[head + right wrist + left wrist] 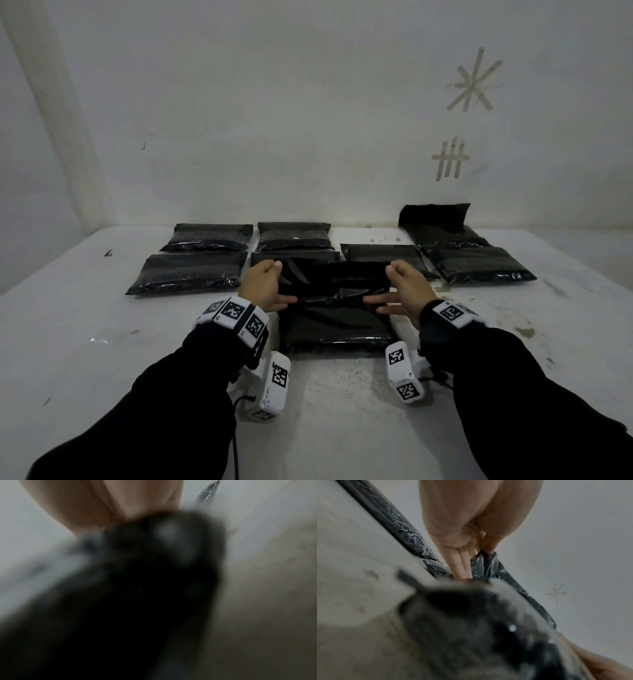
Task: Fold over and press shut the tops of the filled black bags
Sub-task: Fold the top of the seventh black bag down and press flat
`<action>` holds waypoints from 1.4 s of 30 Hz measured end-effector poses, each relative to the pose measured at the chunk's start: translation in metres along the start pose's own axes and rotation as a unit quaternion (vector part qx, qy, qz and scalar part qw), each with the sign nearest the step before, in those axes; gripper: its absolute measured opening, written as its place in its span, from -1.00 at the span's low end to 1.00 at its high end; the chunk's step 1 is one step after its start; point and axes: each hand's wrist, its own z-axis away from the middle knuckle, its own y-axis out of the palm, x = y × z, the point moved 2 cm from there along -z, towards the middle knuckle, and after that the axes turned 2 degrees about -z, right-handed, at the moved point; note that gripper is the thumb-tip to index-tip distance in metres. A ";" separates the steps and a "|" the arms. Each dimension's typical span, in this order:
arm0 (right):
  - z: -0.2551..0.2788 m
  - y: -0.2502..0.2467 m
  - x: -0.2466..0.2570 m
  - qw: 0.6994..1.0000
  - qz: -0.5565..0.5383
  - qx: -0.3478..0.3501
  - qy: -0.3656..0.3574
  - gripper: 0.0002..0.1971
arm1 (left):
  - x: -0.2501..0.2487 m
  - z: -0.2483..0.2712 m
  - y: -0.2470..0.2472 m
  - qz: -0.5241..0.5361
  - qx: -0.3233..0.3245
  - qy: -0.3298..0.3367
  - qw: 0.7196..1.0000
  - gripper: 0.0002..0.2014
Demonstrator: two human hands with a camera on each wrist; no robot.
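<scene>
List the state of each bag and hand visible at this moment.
Near bag: flat on table, top flap raised, not yet pressed.
Left hand: pinches the flap's left corner.
Right hand: pinches the flap's right corner.
Far-right bag: top standing up, unfolded.
Six other bags: lying flat.

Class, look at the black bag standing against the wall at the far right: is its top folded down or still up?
Still up. The top flap of the far-right bag stands upright against the wall, unfolded.
</scene>
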 end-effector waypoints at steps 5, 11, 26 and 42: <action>-0.002 0.001 0.000 1.000 0.003 0.011 0.012 -0.88 | -0.001 0.002 -0.001 0.001 0.004 -0.012 1.000 -0.86; 0.000 -0.002 -0.002 1.000 -0.005 0.002 0.006 -0.75 | -0.002 0.003 -0.003 0.022 0.004 -0.019 1.000 -0.83; 0.003 -0.010 0.002 0.999 0.000 0.033 0.034 -0.69 | -0.001 0.007 -0.008 0.013 0.037 -0.038 0.999 -0.63; 0.009 -0.028 0.004 0.989 -0.022 0.133 0.064 -0.86 | 0.001 0.009 -0.022 -0.077 0.118 -0.001 0.990 -0.87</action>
